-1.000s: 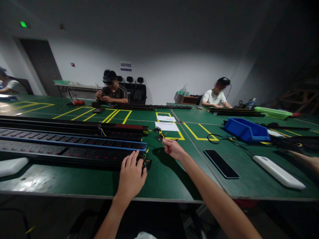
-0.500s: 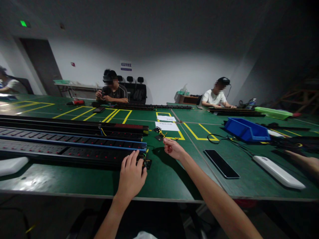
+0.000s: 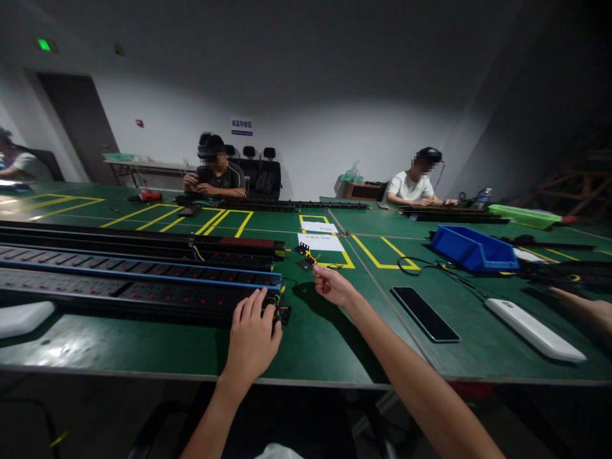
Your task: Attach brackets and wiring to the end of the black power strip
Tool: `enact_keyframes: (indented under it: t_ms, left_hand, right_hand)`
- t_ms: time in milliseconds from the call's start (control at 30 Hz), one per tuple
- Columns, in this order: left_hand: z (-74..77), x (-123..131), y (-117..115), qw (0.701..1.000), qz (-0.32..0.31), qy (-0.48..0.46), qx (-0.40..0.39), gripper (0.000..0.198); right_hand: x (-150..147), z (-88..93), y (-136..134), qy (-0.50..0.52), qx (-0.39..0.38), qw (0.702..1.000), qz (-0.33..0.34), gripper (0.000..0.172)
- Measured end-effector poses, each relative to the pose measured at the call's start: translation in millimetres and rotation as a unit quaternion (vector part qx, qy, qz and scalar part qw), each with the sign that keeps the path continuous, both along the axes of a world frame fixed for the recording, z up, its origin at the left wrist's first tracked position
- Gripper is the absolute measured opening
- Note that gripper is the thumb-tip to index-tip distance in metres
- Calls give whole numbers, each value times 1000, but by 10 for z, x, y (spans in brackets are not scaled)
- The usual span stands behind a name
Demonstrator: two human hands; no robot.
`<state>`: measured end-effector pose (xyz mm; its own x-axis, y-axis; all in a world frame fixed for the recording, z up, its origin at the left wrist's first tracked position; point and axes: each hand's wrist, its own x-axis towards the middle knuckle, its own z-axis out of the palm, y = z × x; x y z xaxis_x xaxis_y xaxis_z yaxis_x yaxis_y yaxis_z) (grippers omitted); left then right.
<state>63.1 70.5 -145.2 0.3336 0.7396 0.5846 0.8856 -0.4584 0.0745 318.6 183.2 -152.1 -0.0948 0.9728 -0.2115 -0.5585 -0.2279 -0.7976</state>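
Long black power strips [image 3: 182, 298] with red-marked sockets lie side by side on the table, one with blue edges. My left hand [image 3: 252, 338] rests flat over the right end of the nearest strip, fingers stretched out and slightly apart. Green and yellow wires [image 3: 282, 294] stick out of that end, beside a small dark end piece [image 3: 285, 315]. To the right, my right hand [image 3: 332, 285] is closed in a pinch at a small black bracket with yellow wires [image 3: 307, 260]. Its fingertips meet the wire side; the exact grip point is too small to see.
A black phone [image 3: 424, 315], a white power bank [image 3: 534, 330] with a cable and a blue bin [image 3: 471, 248] are on the right. Paper sheets [image 3: 320, 242] lie ahead. A neighbour's hand [image 3: 586, 309] shows at the right edge. Two people sit across the green table [image 3: 191, 356].
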Motion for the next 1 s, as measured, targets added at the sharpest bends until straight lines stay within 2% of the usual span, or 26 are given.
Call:
enact_keyframes:
  t_ms: [400,600,767,1000]
  left_hand:
    - [18,4,-10,1000,-7,-9,5,22]
    - [25,2,-13,1000,-11,-17,3,22]
    - [19,9,-12,1000,-2,-10,1,21]
    - [19,11,-21,1000,-3,-11,-2,22]
  right_hand:
    - [-11,36,-34,-6,9,1000,12,21]
    - [-33,65,-44,-7,-16,1000,6,11]
    - [-35,77,-55,-12,-36,999,32,5]
    - [-86,48,-89,-88,12,995,36,24]
